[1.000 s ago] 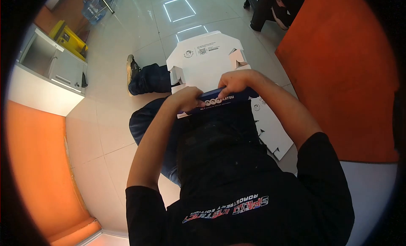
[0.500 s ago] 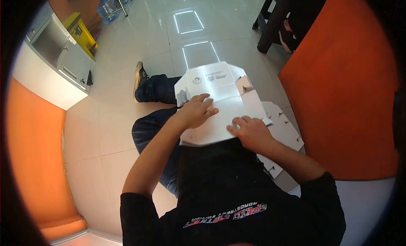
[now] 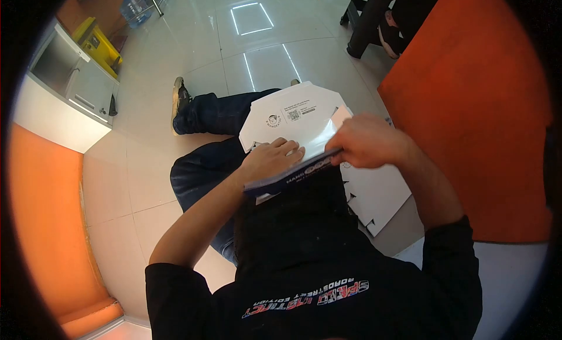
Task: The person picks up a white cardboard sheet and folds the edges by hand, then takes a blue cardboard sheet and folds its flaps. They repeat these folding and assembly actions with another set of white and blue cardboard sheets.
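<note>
A white cardboard box blank (image 3: 304,106) lies across my lap, with a round logo and a printed code on its far panel. Its near part is bent upward, showing a dark blue printed outer side (image 3: 287,179) that faces my body. My right hand (image 3: 369,141) is closed round the right end of this raised part. Resting on the white inner side near the fold, my left hand (image 3: 272,158) has its fingers spread and grips nothing. Part of the blank is hidden beneath both hands.
More flat white cardboard blanks (image 3: 380,193) lie at my right side. An orange panel (image 3: 468,117) stands on the right, near a dark stool (image 3: 366,30) and a person's shoe (image 3: 389,35). Ahead left are a white cabinet (image 3: 88,88) and a yellow bin (image 3: 99,44).
The near part of the cardboard has gone from flat to bent upward, bringing its blue side into view. My right hand has risen and closed on its right end.
</note>
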Tool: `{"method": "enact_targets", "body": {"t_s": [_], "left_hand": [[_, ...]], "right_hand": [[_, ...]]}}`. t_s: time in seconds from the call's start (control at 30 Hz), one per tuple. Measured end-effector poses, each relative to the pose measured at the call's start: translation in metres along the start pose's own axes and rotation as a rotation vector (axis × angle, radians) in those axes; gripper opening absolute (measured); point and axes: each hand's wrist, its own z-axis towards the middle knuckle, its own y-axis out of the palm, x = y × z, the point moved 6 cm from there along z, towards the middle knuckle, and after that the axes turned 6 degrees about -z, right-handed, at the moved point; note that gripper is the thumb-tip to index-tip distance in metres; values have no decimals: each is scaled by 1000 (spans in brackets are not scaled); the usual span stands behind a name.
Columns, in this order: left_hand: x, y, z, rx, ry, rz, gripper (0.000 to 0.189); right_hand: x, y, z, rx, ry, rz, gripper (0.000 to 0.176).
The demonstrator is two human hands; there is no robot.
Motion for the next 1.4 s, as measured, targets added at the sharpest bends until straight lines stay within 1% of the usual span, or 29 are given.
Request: {"method": "enact_targets", "body": {"t_s": [0.07, 0.13, 0.2, 0.27, 0.37, 0.43, 0.47, 0.5, 0.53, 0.57, 0.63, 0.67, 0.7, 0.73, 0.8, 0.83, 0.87, 0.9, 0.97, 1.0, 1.07, 1.13, 1.2, 1.23, 1.27, 1.3, 1.33, 1.37, 1.4], "left_hand": [[-3, -9, -7, 125, 59, -32, 41], [-30, 14, -4, 37, -23, -85, 48], [-82, 70, 2, 63, -283, -1422, 52], [-66, 49, 12, 259, -100, -1923, 54], [-58, 30, 20, 276, -38, -1838, 51], [-55, 29, 12, 348, -129, -1943, 51], [-55, 23, 8, 345, -116, -1940, 51], [-27, -11, 1, 107, -138, -1031, 50], [-14, -22, -7, -104, -149, -124, 50], [-2, -18, -11, 69, 104, 72, 49], [-5, -19, -14, 98, 66, 66, 47], [-6, -20, -14, 109, 35, 73, 44], [-7, -27, -13, 14, -21, -17, 44], [-10, -32, -11, 25, -25, -14, 44], [-15, -43, -7, 26, 45, 60, 44], [-25, -48, 1, -25, 51, 46, 58], [-37, -56, 6, -22, 51, 57, 58], [-45, -64, 9, -118, -12, 54, 69], [-68, -73, 11, -264, -116, -43, 94], [-71, -74, 15, -277, -111, -44, 94], [-81, -72, 16, -389, -261, -111, 92], [-63, -59, 21, -455, -292, -79, 91], [-64, -33, 30, -143, -279, 6, 88], [-54, -19, 34, -93, -260, 24, 88], [-50, -3, 38, -42, -239, 42, 87], [-70, 32, 46, 40, -201, 268, 92], [-58, 27, 46, 41, -201, 268, 92], [-41, 13, 44, 38, -276, 189, 99], [-31, 1, 43, 39, -349, 115, 107]], "right_hand": [[14, -9, 21, -53, -16, 66, 19], [22, -11, 47, -150, -128, 135, 24], [26, -23, 70, -136, -163, 124, 27], [34, -26, 100, -211, -157, 215, 33], [36, -33, 119, -260, -130, 215, 33], [29, -36, 112, -288, -119, 246, 32], [27, -38, 98, -211, -169, 152, 30], [16, -40, 71, -140, -221, 53, 28], [8, -35, 47, -100, -161, -37, 22], [-1, -24, 21, -35, -88, -61, 16], [-12, 14, -17, 85, -3, -71, 24], [-25, 32, -31, 220, 32, -87, 28], [-33, 53, -40, 492, 30, 32, 28], [-42, 70, -40, 599, 74, 93, 27], [-63, 86, -28, 640, 105, 131, 28], [-66, 90, -21, 650, 141, 151, 29], [-66, 94, -13, 660, 177, 177, 29], [-65, 94, -6, 741, 148, 191, 30], [-63, 92, 15, 679, 174, 152, 29], [-65, 93, 26, 614, 191, 106, 29], [-77, 94, 49, 518, 220, 43, 25], [-80, 94, 58, 428, 242, -24, 24], [-83, 91, 64, 321, 123, 119, 30], [-79, 80, 61, 192, 48, 182, 36], [-62, 63, 57, 192, 71, 330, 36], [-39, 49, 57, 188, 94, 479, 35], [-1, 43, 69, 412, 97, 399, 35], [45, 36, 76, 692, 199, 464, 39], [75, 11, 76, 872, 226, 317, 44]]}}
